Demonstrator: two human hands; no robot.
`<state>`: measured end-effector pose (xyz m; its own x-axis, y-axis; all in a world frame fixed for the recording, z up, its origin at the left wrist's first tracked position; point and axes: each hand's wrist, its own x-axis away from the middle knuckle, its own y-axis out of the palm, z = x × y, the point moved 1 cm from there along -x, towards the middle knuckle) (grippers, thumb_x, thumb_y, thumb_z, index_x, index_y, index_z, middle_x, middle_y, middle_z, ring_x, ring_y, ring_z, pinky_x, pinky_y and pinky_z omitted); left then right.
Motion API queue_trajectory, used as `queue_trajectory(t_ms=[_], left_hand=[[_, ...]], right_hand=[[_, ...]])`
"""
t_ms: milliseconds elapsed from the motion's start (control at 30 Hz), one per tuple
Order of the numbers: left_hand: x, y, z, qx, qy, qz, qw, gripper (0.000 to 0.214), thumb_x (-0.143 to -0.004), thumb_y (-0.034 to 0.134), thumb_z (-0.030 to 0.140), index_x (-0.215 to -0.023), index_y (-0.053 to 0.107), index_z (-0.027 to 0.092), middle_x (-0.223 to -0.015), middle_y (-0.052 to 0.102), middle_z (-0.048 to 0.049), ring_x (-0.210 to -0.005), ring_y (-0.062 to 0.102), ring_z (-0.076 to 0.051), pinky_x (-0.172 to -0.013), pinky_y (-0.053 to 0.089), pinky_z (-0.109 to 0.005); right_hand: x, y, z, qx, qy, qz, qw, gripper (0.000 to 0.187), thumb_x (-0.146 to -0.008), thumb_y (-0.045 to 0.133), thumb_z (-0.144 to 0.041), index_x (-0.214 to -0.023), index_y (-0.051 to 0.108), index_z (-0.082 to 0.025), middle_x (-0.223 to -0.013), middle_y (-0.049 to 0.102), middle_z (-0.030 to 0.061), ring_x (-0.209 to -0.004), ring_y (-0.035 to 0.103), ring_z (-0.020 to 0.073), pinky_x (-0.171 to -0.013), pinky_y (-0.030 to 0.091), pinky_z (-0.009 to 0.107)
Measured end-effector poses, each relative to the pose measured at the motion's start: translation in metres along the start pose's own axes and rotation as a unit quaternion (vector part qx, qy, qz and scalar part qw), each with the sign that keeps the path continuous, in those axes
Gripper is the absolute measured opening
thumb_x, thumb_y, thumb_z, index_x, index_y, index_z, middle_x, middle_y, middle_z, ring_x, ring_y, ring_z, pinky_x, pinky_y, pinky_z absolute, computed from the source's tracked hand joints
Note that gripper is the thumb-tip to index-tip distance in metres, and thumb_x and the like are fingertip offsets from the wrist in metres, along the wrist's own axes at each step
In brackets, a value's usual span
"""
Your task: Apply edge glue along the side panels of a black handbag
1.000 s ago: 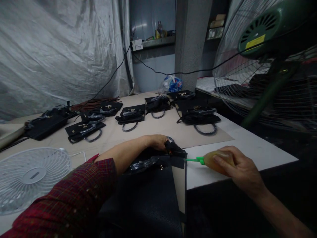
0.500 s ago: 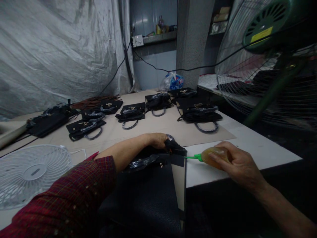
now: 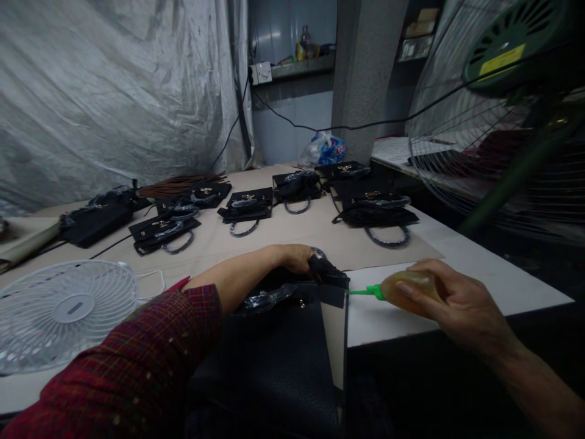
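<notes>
A black handbag (image 3: 274, 347) with plastic-wrapped handles stands close in front of me, its beige side panel (image 3: 334, 341) showing on the right. My left hand (image 3: 297, 259) reaches over the bag and is closed on its far top edge; the fingertips are partly hidden behind black material. In my right hand (image 3: 450, 296) is a squeeze bottle (image 3: 409, 294) of amber liquid, tipped sideways. Its thin green nozzle (image 3: 365, 291) points left, with the tip at the upper edge of the bag's side, touching or very near it.
Several black handbags (image 3: 249, 204) lie across the table (image 3: 311, 241). A white fan (image 3: 68, 311) lies at the left, and a large green fan (image 3: 507, 61) stands at the right. Brown strips (image 3: 183, 183) and a plastic bag (image 3: 326, 149) are at the back. A cable (image 3: 379, 126) hangs across.
The whole view has shifted slightly, so things appear a little further right. Both hands keep their holds, and the nozzle tip stays by the bag's upper side edge.
</notes>
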<state>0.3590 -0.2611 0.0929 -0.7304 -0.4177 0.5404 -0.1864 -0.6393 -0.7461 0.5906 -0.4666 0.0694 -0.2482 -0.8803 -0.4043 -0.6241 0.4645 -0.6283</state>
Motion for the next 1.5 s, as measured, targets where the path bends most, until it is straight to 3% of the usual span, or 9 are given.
queue_trajectory(t_ms=[100, 233, 400, 800, 900, 1067, 1233, 1400, 1500], left_hand=[[-0.002, 0.001, -0.001, 0.012, 0.006, -0.006, 1.0, 0.019, -0.079, 0.082, 0.028, -0.098, 0.082, 0.025, -0.089, 0.078, 0.0042, -0.085, 0.068, -0.016, -0.088, 0.053, -0.026], [-0.004, 0.002, -0.003, 0.023, 0.014, -0.012, 1.0, 0.024, -0.08, 0.079, 0.026, -0.104, 0.081, 0.025, -0.095, 0.079, 0.004, -0.087, 0.068, -0.015, -0.087, 0.053, -0.025], [-0.009, 0.002, -0.006, 0.025, 0.017, -0.009, 1.0, 0.027, -0.081, 0.079, 0.027, -0.106, 0.081, 0.02, -0.102, 0.08, -0.0005, -0.094, 0.069, -0.018, -0.092, 0.053, -0.028], [-0.011, 0.001, -0.006, 0.028, 0.016, -0.015, 0.999, 0.027, -0.079, 0.08, 0.031, -0.104, 0.082, 0.021, -0.099, 0.08, -0.001, -0.091, 0.07, -0.019, -0.09, 0.054, -0.03], [-0.011, 0.002, -0.005, 0.027, 0.014, -0.012, 0.999, 0.026, -0.078, 0.081, 0.031, -0.102, 0.082, 0.021, -0.099, 0.08, -0.0007, -0.093, 0.07, -0.019, -0.091, 0.055, -0.03], [-0.009, 0.001, -0.004, 0.033, 0.017, -0.01, 0.999, 0.027, -0.077, 0.081, 0.03, -0.104, 0.081, 0.024, -0.099, 0.08, 0.0024, -0.094, 0.069, -0.018, -0.093, 0.055, -0.03], [-0.009, 0.001, -0.004, 0.042, 0.018, -0.011, 0.999, 0.025, -0.077, 0.081, 0.028, -0.102, 0.081, 0.022, -0.098, 0.079, 0.0019, -0.093, 0.068, -0.018, -0.091, 0.055, -0.029], [-0.009, 0.002, -0.006, 0.051, 0.013, -0.011, 0.999, 0.026, -0.076, 0.081, 0.029, -0.101, 0.081, 0.021, -0.094, 0.078, 0.0016, -0.091, 0.068, -0.018, -0.092, 0.054, -0.03], [-0.008, 0.003, -0.005, 0.055, 0.013, -0.013, 0.998, 0.023, -0.078, 0.079, 0.028, -0.1, 0.08, 0.02, -0.095, 0.078, 0.0014, -0.089, 0.067, -0.017, -0.088, 0.054, -0.028]], right_hand=[[0.002, 0.002, 0.002, 0.015, -0.029, 0.047, 0.998, 0.045, -0.085, 0.064, -0.074, -0.086, 0.069, -0.029, -0.075, 0.072, 0.0031, -0.061, 0.066, 0.0274, -0.055, 0.053, 0.041], [0.006, 0.006, 0.001, 0.004, -0.081, 0.058, 0.995, 0.034, -0.09, 0.067, -0.064, -0.092, 0.068, -0.029, -0.081, 0.071, 0.003, -0.063, 0.065, 0.0251, -0.056, 0.052, 0.039], [0.01, 0.006, -0.004, 0.0, -0.13, 0.045, 0.991, 0.023, -0.092, 0.07, -0.053, -0.094, 0.067, -0.031, -0.08, 0.068, 0.0011, -0.062, 0.063, 0.023, -0.054, 0.05, 0.038], [0.012, 0.005, -0.001, 0.024, -0.163, 0.055, 0.985, 0.019, -0.095, 0.069, -0.05, -0.099, 0.065, -0.032, -0.084, 0.067, 0.0008, -0.061, 0.063, 0.0214, -0.053, 0.049, 0.037], [0.012, 0.006, -0.004, 0.019, -0.172, 0.029, 0.984, 0.02, -0.096, 0.067, -0.051, -0.098, 0.065, -0.032, -0.081, 0.067, -0.0001, -0.059, 0.062, 0.0201, -0.05, 0.048, 0.035], [0.013, 0.006, -0.007, 0.031, -0.137, 0.041, 0.989, 0.023, -0.094, 0.067, -0.055, -0.097, 0.065, -0.032, -0.081, 0.067, 0.0007, -0.059, 0.063, 0.0217, -0.053, 0.049, 0.038], [0.014, 0.004, -0.008, 0.011, -0.105, -0.004, 0.994, 0.026, -0.092, 0.067, -0.06, -0.094, 0.068, -0.033, -0.081, 0.07, 0.0017, -0.062, 0.065, 0.0249, -0.056, 0.052, 0.041], [0.014, 0.003, -0.009, 0.005, -0.079, 0.029, 0.996, 0.033, -0.09, 0.067, -0.065, -0.092, 0.068, -0.032, -0.083, 0.071, 0.0028, -0.062, 0.065, 0.0261, -0.056, 0.052, 0.042], [0.014, 0.003, -0.009, -0.003, -0.064, -0.01, 0.998, 0.036, -0.089, 0.066, -0.066, -0.087, 0.068, -0.03, -0.074, 0.069, 0.0013, -0.056, 0.063, 0.0246, -0.051, 0.05, 0.04]])
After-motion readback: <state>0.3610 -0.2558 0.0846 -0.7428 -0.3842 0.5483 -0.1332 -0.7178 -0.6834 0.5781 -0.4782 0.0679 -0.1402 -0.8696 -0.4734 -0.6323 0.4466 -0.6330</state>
